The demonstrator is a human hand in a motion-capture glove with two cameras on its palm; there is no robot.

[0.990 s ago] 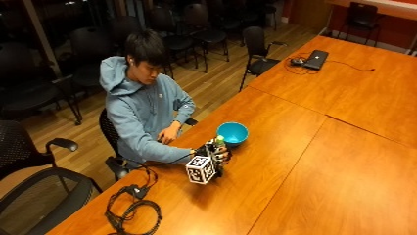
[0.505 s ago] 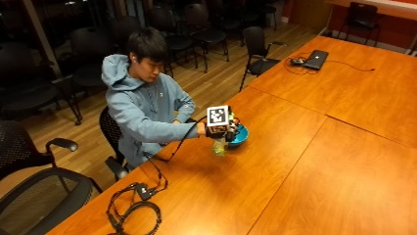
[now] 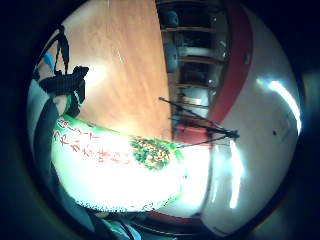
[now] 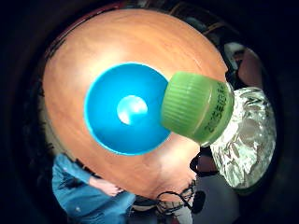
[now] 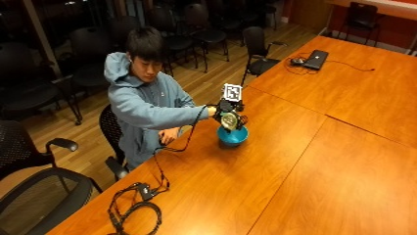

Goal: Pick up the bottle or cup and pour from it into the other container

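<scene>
Right hand point(image 5: 223, 110), black-gloved, is raised above the blue bowl point(image 5: 232, 136), fingers wrapped round a plastic bottle point(image 5: 229, 120). Bottle is tipped, cap end down toward the bowl. Thumb-side palm view: green screw cap point(image 4: 197, 107) is on, and sits just over the bowl's rim point(image 4: 140, 70); crinkled clear bottle body point(image 4: 245, 135) runs back from the cap toward the palm. Bowl interior shows plain blue w/ a pale spot at centre; no contents can be made out. Little-finger-side palm view: green-and-white label point(image 3: 115, 167) w/ red lettering fills the area close to the palm; black strap point(image 3: 65, 80) of the hand beside it.

Bowl stands on the wooden table point(image 5: 326, 161), near the edge where the person sits. Person's bare left hand point(image 5: 169, 136) rests at the table edge, on the person's side of the bowl, apart from it. Coiled black cable point(image 5: 133, 210) lies on the table well away from the bowl, along the same edge. Laptop point(image 5: 316, 58) sits far from the bowl, at the table's far end.
</scene>
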